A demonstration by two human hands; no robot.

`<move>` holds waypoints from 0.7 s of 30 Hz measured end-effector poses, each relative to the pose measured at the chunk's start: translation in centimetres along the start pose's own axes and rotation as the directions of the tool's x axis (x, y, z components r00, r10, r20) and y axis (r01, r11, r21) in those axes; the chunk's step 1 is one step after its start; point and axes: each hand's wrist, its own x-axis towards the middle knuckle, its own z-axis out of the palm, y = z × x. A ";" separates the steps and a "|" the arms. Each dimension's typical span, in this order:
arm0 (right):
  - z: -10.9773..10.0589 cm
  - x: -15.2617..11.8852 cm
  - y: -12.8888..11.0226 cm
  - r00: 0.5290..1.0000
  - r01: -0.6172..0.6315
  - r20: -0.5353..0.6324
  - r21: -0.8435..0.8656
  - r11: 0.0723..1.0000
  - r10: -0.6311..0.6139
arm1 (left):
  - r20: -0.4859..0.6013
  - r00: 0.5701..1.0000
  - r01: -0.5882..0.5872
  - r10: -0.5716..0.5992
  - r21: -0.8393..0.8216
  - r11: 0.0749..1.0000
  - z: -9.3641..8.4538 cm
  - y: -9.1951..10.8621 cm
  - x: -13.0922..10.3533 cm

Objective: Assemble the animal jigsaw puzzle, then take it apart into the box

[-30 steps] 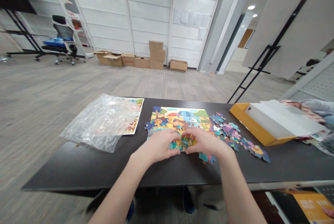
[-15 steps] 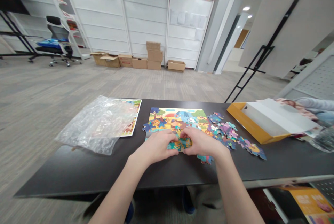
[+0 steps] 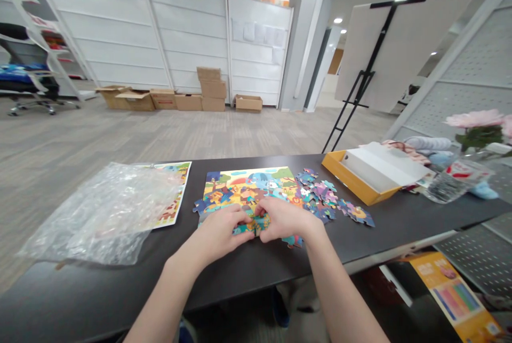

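A colourful animal jigsaw puzzle [image 3: 240, 178] lies flat on the dark table [image 3: 160, 273], with an elephant and a lion in its picture. Over its near edge my left hand [image 3: 222, 231] and my right hand [image 3: 286, 219] meet, fingers pinched together. Between them are teal-green puzzle pieces [image 3: 262, 222] with orange marks, gripped at either side; the fingers partly cover them. Beside the right wrist lies a loose teal and red piece [image 3: 293, 241]. Several loose pieces [image 3: 324, 192] are heaped right of the picture, blue and purple, some overlapping.
Crumpled clear plastic [image 3: 108, 209] covers part of a printed sheet [image 3: 178, 199] at the left. An orange-yellow box [image 3: 352, 180] with a white inside stands at the back right, near a clear vase [image 3: 452, 180] with pink flowers [image 3: 476, 119]. An easel stand [image 3: 356, 92] rises behind the table.
The view has turned to the right, so everything shifts left and the flowers come into sight. Both hands stay together over the puzzle's near edge, still pinching pieces.
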 end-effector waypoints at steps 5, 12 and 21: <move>-0.2 -0.1 -0.3 1.000 0.006 -0.004 0.019 1.000 -0.006 | 0.013 1.000 0.014 -0.014 -0.013 1.000 0.0 0.0 0.0; -1.6 -1.2 1.7 0.988 -0.013 -0.150 0.105 0.994 0.029 | 0.017 0.999 0.033 -0.032 -0.006 0.999 0.1 -0.1 0.0; -4.1 -4.4 7.7 0.847 -0.343 -0.407 0.071 0.937 0.341 | 0.037 0.997 0.074 -0.074 0.002 0.997 -0.3 0.1 0.3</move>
